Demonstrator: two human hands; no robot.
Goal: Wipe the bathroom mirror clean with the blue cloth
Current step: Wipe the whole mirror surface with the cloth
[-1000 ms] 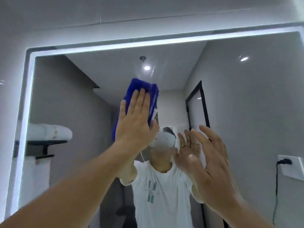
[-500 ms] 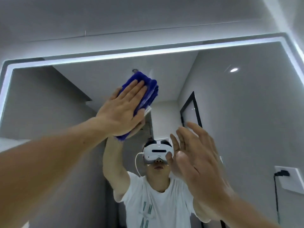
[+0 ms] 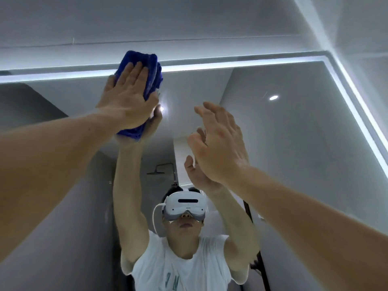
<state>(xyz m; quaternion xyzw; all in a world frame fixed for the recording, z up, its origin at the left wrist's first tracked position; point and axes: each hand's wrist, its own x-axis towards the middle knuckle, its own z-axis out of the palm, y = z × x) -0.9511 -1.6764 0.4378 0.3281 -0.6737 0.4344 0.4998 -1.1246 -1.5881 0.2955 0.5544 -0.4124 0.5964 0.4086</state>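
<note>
The bathroom mirror (image 3: pixel 283 143) fills the view, edged by a lit white strip along its top and right side. My left hand (image 3: pixel 128 97) presses the folded blue cloth (image 3: pixel 152 66) flat against the glass at the mirror's top edge, left of centre, fingers straight. The cloth's upper end laps over the lit strip and its lower end shows under my palm. My right hand (image 3: pixel 220 141) is raised with fingers spread and relaxed, holding nothing, right of the cloth and lower; whether it touches the glass I cannot tell.
The mirror reflects a person in a white T-shirt with a white headset (image 3: pixel 184 204), both arms raised. A grey wall (image 3: pixel 189 24) rises above the mirror, and a side wall (image 3: pixel 363 26) meets it at the upper right corner.
My left hand has slid the cloth upward from the middle of the glass to the mirror's top edge. The view has tilted up, and my right hand rose with it.
</note>
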